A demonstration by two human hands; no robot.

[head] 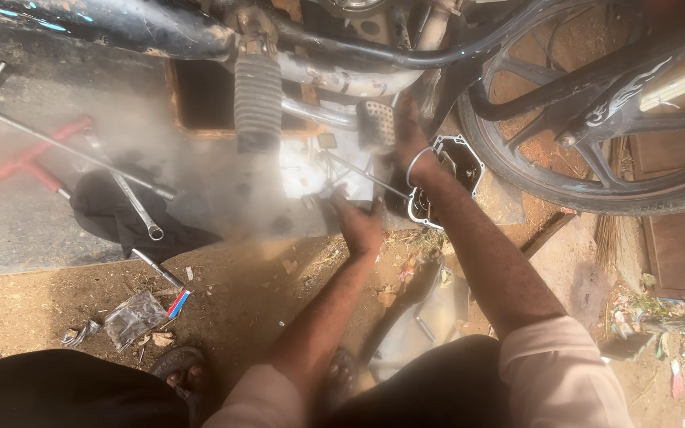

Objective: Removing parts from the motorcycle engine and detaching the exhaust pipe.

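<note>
My right hand [408, 136], with a metal bangle on its wrist, reaches up under a motorcycle [342, 55] beside a ribbed foot pedal [375, 124]; its fingers are hidden against the frame. My left hand [361, 224] is lower, over the pale ground under the engine, fingers curled; whether it holds anything is unclear. A thin metal rod [358, 173] runs slantwise just above my left hand. A round engine cover [460, 162] lies on the ground behind my right forearm.
The rear wheel [596, 170] stands at right. A long T-handle wrench [65, 143], a spanner [138, 208] on a black cloth [105, 214], a red tool [17, 162] and a plastic bag [132, 317] lie at left. Dust haze hangs beneath the engine.
</note>
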